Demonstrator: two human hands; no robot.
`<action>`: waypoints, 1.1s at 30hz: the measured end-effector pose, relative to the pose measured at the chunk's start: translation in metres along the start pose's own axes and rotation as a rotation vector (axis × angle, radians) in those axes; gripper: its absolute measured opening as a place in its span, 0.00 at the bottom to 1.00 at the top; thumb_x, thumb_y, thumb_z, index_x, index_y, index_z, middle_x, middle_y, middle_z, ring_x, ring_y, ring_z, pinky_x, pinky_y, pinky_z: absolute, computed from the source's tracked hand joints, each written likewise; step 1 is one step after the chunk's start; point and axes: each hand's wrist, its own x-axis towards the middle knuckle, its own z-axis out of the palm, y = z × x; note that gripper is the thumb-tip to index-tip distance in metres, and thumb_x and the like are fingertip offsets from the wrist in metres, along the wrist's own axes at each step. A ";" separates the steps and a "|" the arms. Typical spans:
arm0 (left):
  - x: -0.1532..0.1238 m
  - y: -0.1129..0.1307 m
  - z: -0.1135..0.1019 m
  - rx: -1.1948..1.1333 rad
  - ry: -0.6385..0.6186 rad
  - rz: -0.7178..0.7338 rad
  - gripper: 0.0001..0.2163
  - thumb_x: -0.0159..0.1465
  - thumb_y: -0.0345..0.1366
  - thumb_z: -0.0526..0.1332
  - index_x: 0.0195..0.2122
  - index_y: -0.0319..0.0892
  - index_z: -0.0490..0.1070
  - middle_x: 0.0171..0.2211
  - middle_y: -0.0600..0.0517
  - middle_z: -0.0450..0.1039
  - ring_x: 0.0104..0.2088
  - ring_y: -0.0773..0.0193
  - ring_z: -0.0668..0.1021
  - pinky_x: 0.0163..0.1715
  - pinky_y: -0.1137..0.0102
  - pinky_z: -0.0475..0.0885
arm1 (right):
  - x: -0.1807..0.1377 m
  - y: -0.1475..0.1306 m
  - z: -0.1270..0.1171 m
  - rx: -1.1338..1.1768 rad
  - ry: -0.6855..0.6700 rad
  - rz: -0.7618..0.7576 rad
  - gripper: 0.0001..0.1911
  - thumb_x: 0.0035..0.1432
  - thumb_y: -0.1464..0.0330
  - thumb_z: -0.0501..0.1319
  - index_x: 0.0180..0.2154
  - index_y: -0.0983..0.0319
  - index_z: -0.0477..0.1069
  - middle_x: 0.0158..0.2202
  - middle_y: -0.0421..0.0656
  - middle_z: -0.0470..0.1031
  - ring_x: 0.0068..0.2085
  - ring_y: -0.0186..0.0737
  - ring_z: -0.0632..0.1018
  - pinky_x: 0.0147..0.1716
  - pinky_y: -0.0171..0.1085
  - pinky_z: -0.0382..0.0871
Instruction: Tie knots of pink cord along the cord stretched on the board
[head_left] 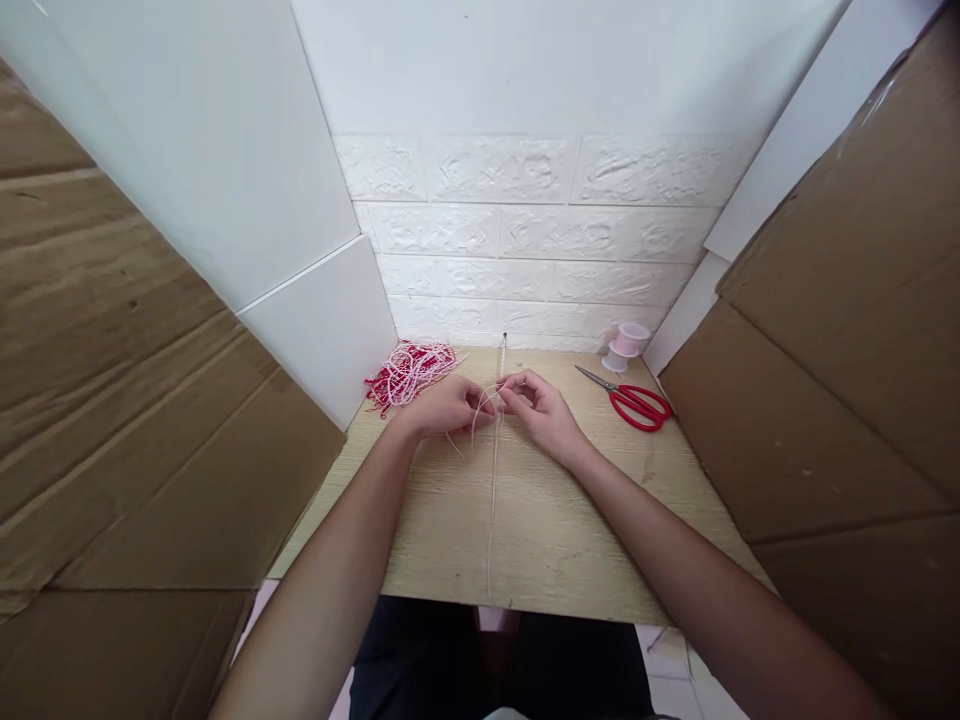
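A pale cord (493, 510) runs from a small dark peg (505, 336) at the wall down the middle of the table toward its front edge. Near the peg, its upper part looks like a braided pink-and-white length (503, 358). My left hand (448, 405) is closed, fingers pinching a thin strand left of the cord. Opposite it, my right hand (538, 408) pinches the cord between thumb and fingers just below the braided part. A loose strand loop (480, 402) arches between the hands, its ends hanging below my left hand. The exact crossing of the strands is too small to make out.
A heap of red and pink-white braided cords (412, 372) lies at the back left. Red-handled scissors (637, 405) lie at the right, points toward the wall. Behind them are two thread spools (628, 342). Cardboard panels (847, 400) flank the wooden table (435, 540).
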 end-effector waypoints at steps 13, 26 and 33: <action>0.005 -0.002 0.011 0.137 0.016 0.071 0.14 0.56 0.42 0.59 0.21 0.37 0.64 0.18 0.55 0.58 0.19 0.74 0.62 0.18 0.78 0.57 | -0.001 -0.002 0.001 0.002 -0.019 -0.007 0.12 0.61 0.58 0.62 0.39 0.60 0.70 0.45 0.46 0.74 0.46 0.42 0.75 0.40 0.40 0.74; 0.002 0.004 0.010 0.037 -0.045 -0.153 0.12 0.53 0.42 0.61 0.31 0.38 0.72 0.27 0.50 0.72 0.18 0.70 0.70 0.13 0.77 0.62 | -0.002 -0.007 0.003 0.061 -0.019 0.043 0.15 0.60 0.55 0.62 0.38 0.60 0.69 0.43 0.45 0.74 0.42 0.39 0.75 0.41 0.40 0.76; 0.003 0.004 0.010 0.014 -0.042 -0.175 0.13 0.54 0.42 0.62 0.33 0.38 0.74 0.27 0.51 0.73 0.16 0.72 0.68 0.11 0.77 0.55 | -0.002 -0.007 0.001 0.010 0.040 0.032 0.15 0.60 0.55 0.62 0.37 0.60 0.68 0.36 0.42 0.74 0.37 0.37 0.75 0.39 0.39 0.74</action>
